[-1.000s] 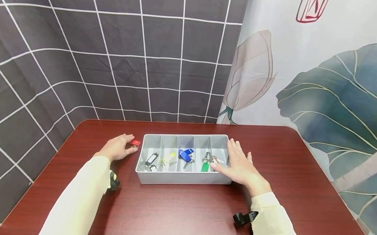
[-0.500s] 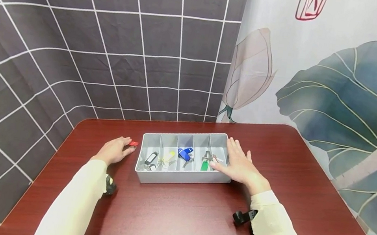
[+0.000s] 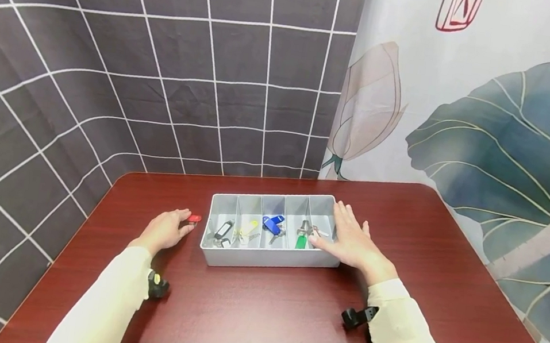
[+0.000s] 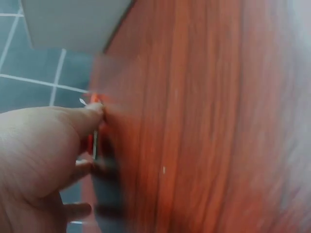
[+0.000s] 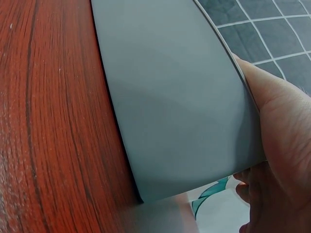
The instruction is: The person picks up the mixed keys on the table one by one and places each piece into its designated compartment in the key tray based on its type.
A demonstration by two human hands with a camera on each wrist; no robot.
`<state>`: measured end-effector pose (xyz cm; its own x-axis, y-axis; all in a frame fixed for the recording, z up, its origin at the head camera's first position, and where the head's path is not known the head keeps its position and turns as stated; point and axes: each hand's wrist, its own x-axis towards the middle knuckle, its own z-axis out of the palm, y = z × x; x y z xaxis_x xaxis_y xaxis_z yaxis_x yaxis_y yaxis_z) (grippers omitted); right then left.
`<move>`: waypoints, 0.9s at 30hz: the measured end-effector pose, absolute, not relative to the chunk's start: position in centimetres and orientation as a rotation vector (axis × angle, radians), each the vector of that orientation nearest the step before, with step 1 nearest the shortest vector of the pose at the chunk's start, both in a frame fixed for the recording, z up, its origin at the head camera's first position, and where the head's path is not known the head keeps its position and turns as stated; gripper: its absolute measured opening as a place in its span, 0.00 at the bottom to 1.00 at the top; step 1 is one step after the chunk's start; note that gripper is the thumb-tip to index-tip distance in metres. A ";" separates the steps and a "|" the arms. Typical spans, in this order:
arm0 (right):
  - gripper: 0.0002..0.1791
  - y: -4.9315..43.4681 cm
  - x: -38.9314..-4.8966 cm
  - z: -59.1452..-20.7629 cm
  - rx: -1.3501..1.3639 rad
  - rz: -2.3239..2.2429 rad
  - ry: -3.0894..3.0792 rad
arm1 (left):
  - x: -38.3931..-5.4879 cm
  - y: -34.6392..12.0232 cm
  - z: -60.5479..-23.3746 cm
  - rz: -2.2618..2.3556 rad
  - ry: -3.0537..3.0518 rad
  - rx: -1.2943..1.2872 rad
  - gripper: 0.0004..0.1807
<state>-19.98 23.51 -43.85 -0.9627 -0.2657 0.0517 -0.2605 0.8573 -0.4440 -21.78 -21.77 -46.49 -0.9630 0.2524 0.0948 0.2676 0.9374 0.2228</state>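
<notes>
My left hand (image 3: 163, 230) pinches a red key tag (image 3: 194, 218) close to the table, left of the grey divided box (image 3: 268, 259). In the left wrist view, the thumb and fingers meet at the red tag (image 4: 91, 141), most of which they hide. My right hand (image 3: 351, 241) holds the box's right end, thumb over the rim and fingers along the outer end wall. Inside the compartments lie keys with a black tag (image 3: 223, 229), a yellow tag (image 3: 249, 227), blue tags (image 3: 272, 225) and a green tag (image 3: 301, 241). The right thumb partly covers the rightmost compartment, where a key shows.
The box stands on a reddish-brown wooden table (image 3: 255, 319). Behind the table's back edge hang a dark grid-patterned curtain (image 3: 159, 98) and a white curtain with a leaf print (image 3: 520, 134). Black wrist cameras (image 3: 353, 318) hang below the sleeves.
My left hand has drawn slightly left and nearer to me with the red key tag, widening the gap to the box. My right hand and the box have stayed in place.
</notes>
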 end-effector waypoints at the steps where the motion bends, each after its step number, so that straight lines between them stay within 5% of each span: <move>1: 0.65 23.5 -20.0 -43.9 -0.428 -0.717 3.019 | -21.6 -21.7 -46.5 -0.375 -3.028 -0.395 0.27; 27: 0.65 23.3 -20.0 -43.9 -0.414 -0.727 3.008 | -19.1 -21.7 -47.0 -0.667 -2.942 -0.107 0.23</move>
<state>-20.03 23.33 -43.91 -0.9646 -0.2600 0.0429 -0.2509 0.8564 -0.4513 -19.13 -21.68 -47.04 -0.9900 0.0416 0.1348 0.0957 0.9001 0.4250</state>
